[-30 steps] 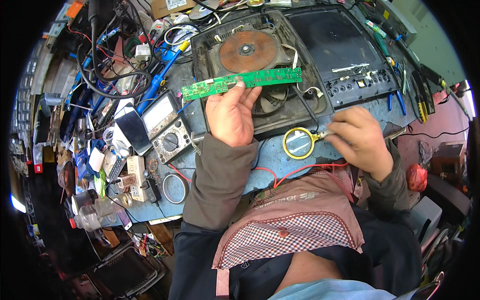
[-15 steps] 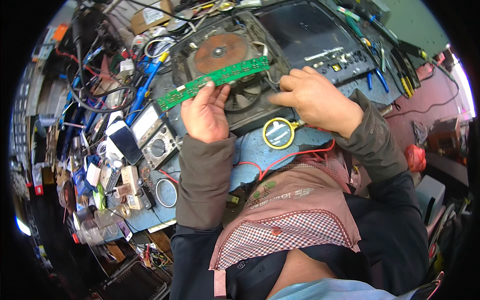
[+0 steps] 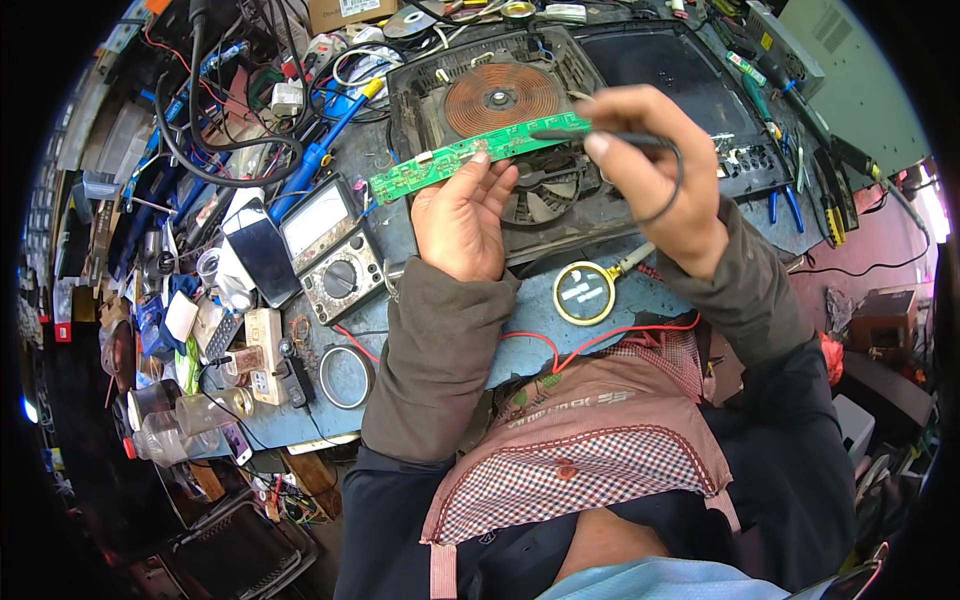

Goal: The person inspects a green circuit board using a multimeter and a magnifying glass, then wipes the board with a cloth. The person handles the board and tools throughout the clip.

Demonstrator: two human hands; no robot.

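Observation:
My left hand (image 3: 465,215) grips a long green circuit board (image 3: 420,174), thumb on top, over an opened induction cooker (image 3: 415,100) with a copper coil (image 3: 480,105) and black fan (image 3: 535,205). My right hand (image 3: 655,170) is closed around a black probe (image 3: 560,137) with a dangling cable, its tip at the board's right part. A yellow-rimmed magnifier (image 3: 582,295) lies below my hands. An analog multimeter (image 3: 340,280) stands left of them, and a red lead (image 3: 630,328) runs along the bench's near edge.
A black glass panel (image 3: 660,85) lies at the back right beside screwdrivers and pliers (image 3: 790,205). Cables (image 3: 215,150), a dark phone (image 3: 260,265), a power strip (image 3: 265,350), jars (image 3: 180,430) and a metal ring (image 3: 345,378) crowd the left. A box (image 3: 880,320) sits beyond the bench at right.
My right hand has left the magnifier and moved up to the circuit board, and now holds a black probe. The board stays in my left hand.

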